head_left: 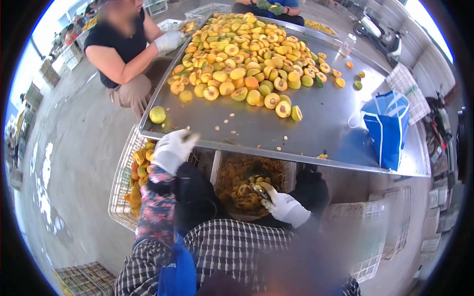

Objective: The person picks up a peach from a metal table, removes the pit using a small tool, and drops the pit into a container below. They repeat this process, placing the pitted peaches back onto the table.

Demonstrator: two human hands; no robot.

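My left hand (175, 150), in a white glove, is over the near left edge of the metal table (326, 123). Its fingers stretch to the right, tips slightly blurred, and no fruit shows in them. Below it, a white crate (121, 182) holds yellow-orange peach pieces (140, 170). My right hand (288, 208), also gloved, is closed around a small metal tool (262, 193) whose exact kind I cannot make out. That hand is over a bin (216, 167) between my legs, filled with peach scraps (237, 180). Halved yellow peaches (237, 74) lie heaped across the table.
A greenish whole fruit (157, 114) sits at the table's left corner. On the right are a blue bag (387, 126) and a clear bottle (347, 44). One co-worker (123, 54) sits at the left, another (271, 9) at the far side. Stacked crates (363, 222) stand below right.
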